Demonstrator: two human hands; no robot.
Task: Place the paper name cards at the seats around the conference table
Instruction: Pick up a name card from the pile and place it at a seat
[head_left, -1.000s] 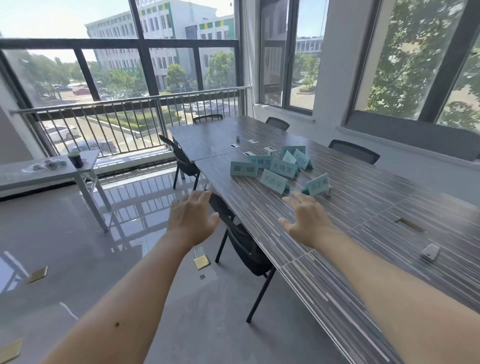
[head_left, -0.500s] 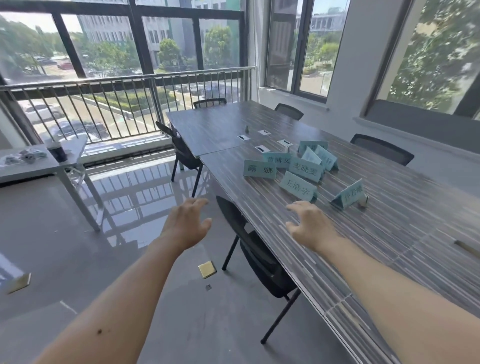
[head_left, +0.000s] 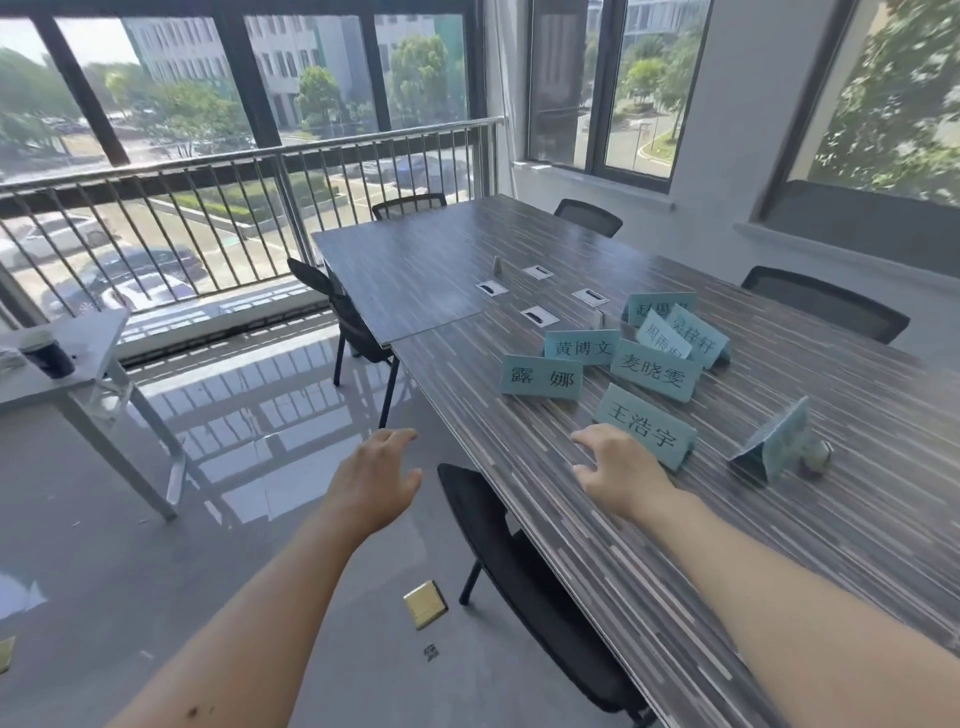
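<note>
Several teal folded paper name cards with black Chinese characters stand clustered on the striped dark-wood conference table. The nearest card sits just beyond my right hand, which hovers over the table edge, fingers spread, holding nothing. Another card stands to its left, one behind it, and one lies side-on to the right. My left hand is open in the air over the floor, left of the table.
Black chairs stand around the table: one tucked in right below my hands, one further along the left side, others on the far side. A small grey side table with a cup stands left. A brass floor socket lies below.
I have come closer to the table. Both hands have moved forward, and my right hand now nearly reaches the nearest card.
</note>
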